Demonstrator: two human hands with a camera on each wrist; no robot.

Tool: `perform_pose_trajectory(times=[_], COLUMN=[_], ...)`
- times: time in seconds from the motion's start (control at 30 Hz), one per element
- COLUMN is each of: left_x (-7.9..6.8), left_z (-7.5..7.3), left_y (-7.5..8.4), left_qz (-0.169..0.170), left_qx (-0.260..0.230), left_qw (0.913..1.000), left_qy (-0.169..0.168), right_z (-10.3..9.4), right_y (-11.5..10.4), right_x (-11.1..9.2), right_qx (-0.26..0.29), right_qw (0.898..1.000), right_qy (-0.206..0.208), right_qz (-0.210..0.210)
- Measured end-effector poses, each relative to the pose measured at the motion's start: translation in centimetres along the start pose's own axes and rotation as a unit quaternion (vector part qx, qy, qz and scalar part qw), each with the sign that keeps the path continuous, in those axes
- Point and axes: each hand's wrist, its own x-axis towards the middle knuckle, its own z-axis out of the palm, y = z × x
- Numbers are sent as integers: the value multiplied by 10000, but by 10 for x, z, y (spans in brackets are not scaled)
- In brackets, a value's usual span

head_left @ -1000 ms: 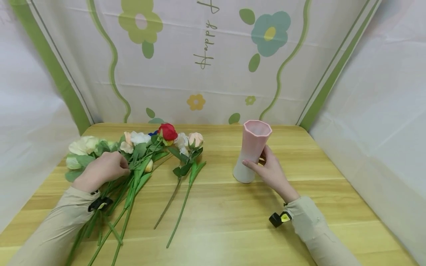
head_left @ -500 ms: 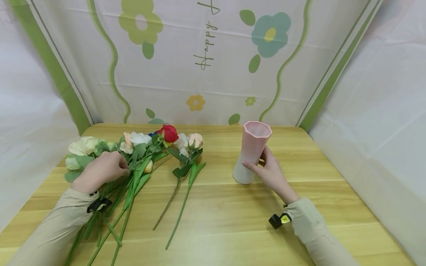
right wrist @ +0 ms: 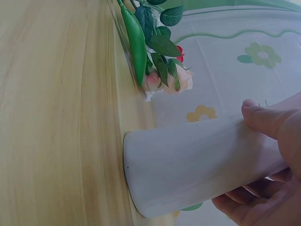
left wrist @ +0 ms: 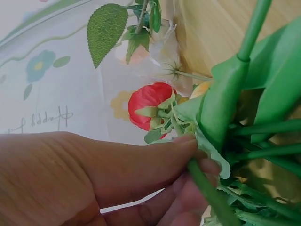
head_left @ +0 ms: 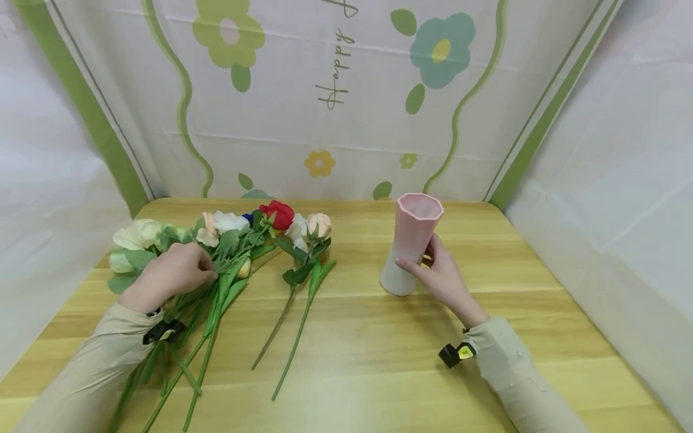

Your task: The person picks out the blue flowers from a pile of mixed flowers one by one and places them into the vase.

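Observation:
At the left of the head view my left hand (head_left: 175, 273) reaches over a pile of artificial flowers. Its thumb and fingertips pinch a green stem (left wrist: 209, 193) that leads up to a red flower (left wrist: 149, 104), whose head (head_left: 278, 214) lies at the pile's far right end. My right hand (head_left: 441, 273) grips a fluted vase (head_left: 414, 240), pink at the rim and fading to white at the foot. The thumb lies on the vase's near side, the other fingers behind it, partly hidden. In the right wrist view the white foot (right wrist: 155, 169) stands upright against the tabletop.
White (head_left: 138, 234) and peach blooms (head_left: 207, 231), tulip leaves and several long stems (head_left: 203, 361) spread along the left of the wooden table (head_left: 352, 373). Two separate stems, one with a pale peach rose (head_left: 319, 225), lie mid-table. A printed cloth (head_left: 271, 132) hangs behind the table.
The red flower's head has shifted slightly to the right, and my left hand has edged right with it. My right hand and the vase hold their place.

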Motion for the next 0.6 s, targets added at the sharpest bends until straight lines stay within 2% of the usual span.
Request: perform_pose_trajectory(times=[0.6], left_x=[2], left_z=[-2], left_y=[2], left_qz=[395], left_qx=[-20], left_qw=[9986], left_qy=[339], right_z=[2], right_y=[2], right_x=[0], right_qx=[-71], right_qw=[10000], right_qy=[12], right_qz=[64])
